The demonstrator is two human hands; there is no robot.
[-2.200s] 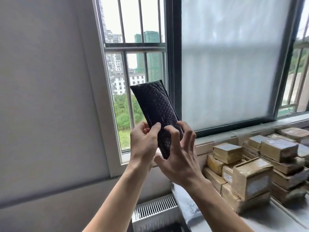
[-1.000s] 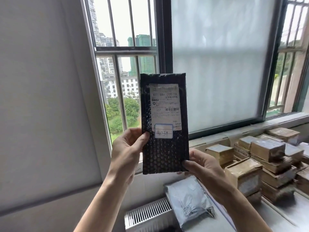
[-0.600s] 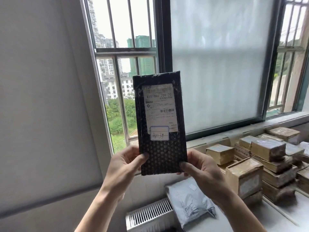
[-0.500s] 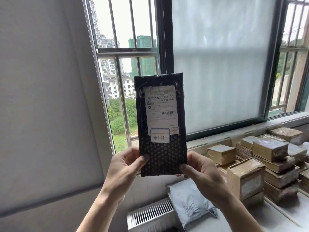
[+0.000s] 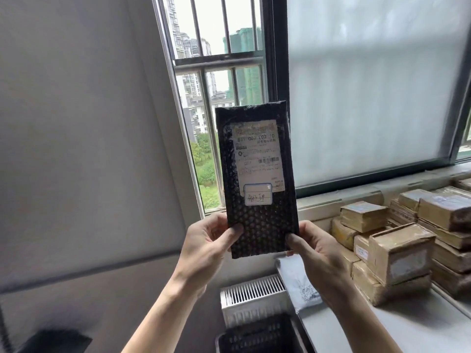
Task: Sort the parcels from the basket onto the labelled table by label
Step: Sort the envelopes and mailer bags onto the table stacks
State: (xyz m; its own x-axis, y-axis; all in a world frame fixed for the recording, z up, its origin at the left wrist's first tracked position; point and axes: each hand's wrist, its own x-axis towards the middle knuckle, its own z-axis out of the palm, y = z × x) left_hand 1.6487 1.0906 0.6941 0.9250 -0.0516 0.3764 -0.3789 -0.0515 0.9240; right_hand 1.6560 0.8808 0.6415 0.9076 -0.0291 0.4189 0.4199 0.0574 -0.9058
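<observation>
Head view: you've got the black bubble-wrap parcel [image 5: 257, 225] up in front of the barred window [image 5: 219, 59], upright, long side vertical, label face toward you. Both hands are on its bottom end. Your left hand [image 5: 204, 240] pinches the lower left edge: thumb on the front, other fingers behind the parcel, out of sight. Your right hand [image 5: 316, 248] pinches the lower right edge the same way, thumb on the front, fingers hidden behind. The parcel is in the air and touches nothing but your hands.

A white shipping label [image 5: 257, 154] covers most of the upper front, with a barcode toward its right side. The print is mostly too blurred to read. A small blue-bordered sticker [image 5: 258, 194] overlaps the label's bottom edge. It has handwriting on it, can't make it out.

Below the parcel, a dark slotted basket [image 5: 257, 335] sits at the bottom edge of frame. Only its top shows, contents not visible. A white radiator [image 5: 252, 294] is just behind it against the wall.

The table [image 5: 356, 327] runs along the right, under the sill. A grey poly bag [image 5: 300, 284] lies at the table's left end, partly behind your right wrist. Further right, brown taped boxes [image 5: 400, 253] are stacked several layers high up to the sill.

A frosted pane [image 5: 369, 85] fills the upper right. The barred window shows buildings and trees.
</observation>
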